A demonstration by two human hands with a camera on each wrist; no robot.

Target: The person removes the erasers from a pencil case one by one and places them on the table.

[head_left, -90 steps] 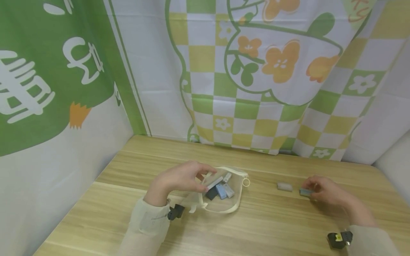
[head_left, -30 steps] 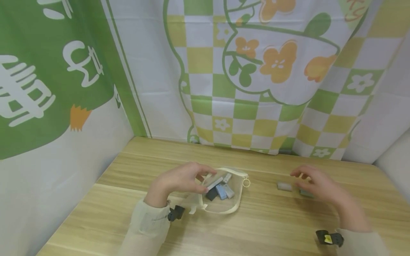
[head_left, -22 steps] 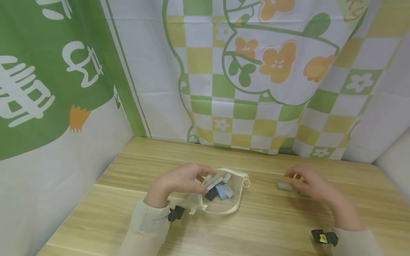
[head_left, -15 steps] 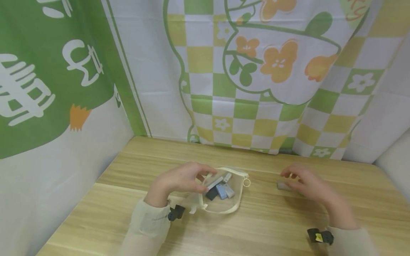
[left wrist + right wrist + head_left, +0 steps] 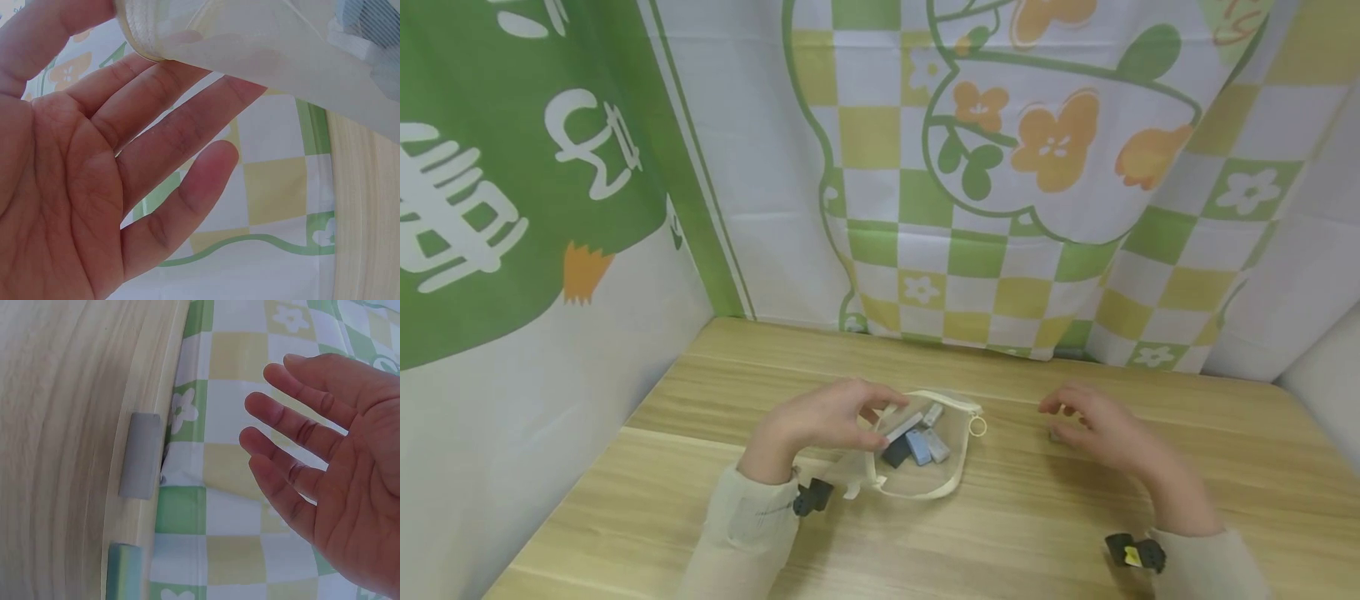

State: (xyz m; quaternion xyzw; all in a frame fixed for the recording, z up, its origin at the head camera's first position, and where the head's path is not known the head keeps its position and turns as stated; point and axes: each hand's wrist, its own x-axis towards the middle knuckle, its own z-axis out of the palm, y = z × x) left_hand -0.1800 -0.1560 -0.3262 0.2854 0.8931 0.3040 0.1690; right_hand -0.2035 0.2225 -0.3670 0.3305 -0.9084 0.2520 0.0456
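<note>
A see-through zip pouch (image 5: 957,471) with cream trim and a ring pull lies on the table, its mouth spread wide. Inside are several small eraser-like blocks: light blue (image 5: 917,448), dark (image 5: 896,453) and pale grey ones. My left hand (image 5: 831,421) pinches the pouch's left rim, some of its fingers behind the sheer wall in the left wrist view. To the right, my right hand (image 5: 1101,429) hovers with relaxed fingers and holds nothing. Near it lie a grey block (image 5: 140,456) and a blue-green striped block (image 5: 123,572); in the head view this hand hides nearly all of both.
The wooden table (image 5: 1000,542) runs back to a patterned cloth (image 5: 970,292) hanging along its far edge. A second green and white cloth (image 5: 535,208) hangs at the left.
My right hand has let go of the blue-green block and moved left over the grey block. My left hand and the pouch stay where they were.
</note>
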